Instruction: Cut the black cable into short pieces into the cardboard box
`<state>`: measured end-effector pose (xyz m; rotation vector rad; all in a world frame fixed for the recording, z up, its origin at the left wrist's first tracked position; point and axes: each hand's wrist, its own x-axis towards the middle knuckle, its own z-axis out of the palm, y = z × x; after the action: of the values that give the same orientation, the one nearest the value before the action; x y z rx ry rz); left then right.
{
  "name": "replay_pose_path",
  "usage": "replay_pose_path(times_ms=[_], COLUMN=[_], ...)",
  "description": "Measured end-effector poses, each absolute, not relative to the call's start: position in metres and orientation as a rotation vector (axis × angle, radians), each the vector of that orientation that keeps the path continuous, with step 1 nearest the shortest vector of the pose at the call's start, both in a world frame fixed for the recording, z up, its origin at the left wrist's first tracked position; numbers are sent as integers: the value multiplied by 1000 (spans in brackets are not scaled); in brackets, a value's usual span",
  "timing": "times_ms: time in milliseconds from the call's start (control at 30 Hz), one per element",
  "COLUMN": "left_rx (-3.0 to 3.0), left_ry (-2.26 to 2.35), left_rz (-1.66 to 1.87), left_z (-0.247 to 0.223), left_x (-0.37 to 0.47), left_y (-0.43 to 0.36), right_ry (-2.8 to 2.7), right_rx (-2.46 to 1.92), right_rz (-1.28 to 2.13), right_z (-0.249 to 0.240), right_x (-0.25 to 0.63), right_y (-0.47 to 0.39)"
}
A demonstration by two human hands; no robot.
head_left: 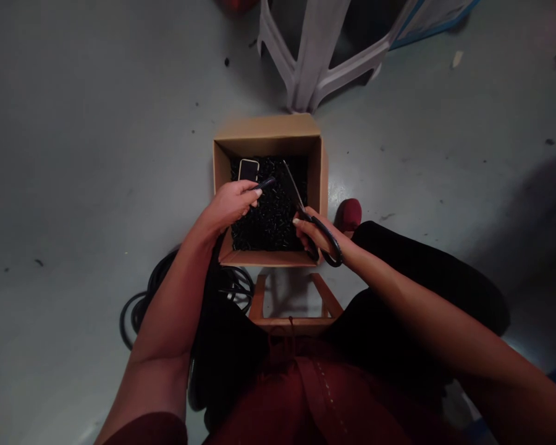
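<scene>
Over the left part of an open cardboard box [266, 128], my left hand [234, 201] is closed on a short dark ribbed tube [266, 183], whose end points to the right. My right hand [312, 232], over the box's right side, grips a pair of scissors [293, 185] by its dark handles. The blades point up and to the left, apart from the tube; whether they are spread I cannot tell. Many small black pieces [273, 222] fill the bottom of the box. Among them, beyond my left hand, lies a phone-like dark rectangle [249, 169] with a pale rim.
A white plastic stool [306, 74] stands just beyond the box. Coils of black hose [136, 315] lie on the floor at the left, by my leg. Between my legs is a wooden stool frame [287, 322]. Small scraps dot the grey floor [97, 154].
</scene>
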<state>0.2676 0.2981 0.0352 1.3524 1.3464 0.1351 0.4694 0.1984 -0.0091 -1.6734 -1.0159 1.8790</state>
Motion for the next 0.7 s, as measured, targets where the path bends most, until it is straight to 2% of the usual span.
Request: replay_pose_path(times_ms=[300,700], left_rx=[1218,1212], left_ry=[1397,1335], left_rz=[197,186], left_z=[48,40], left_x=[269,270], left_y=[301,299], right_ry=[-1065,-1100], right_rx=[-1564,-1485], right_rz=[1944,1991], right_z=[-19,-14], right_x=[465,462], right_y=[187,184])
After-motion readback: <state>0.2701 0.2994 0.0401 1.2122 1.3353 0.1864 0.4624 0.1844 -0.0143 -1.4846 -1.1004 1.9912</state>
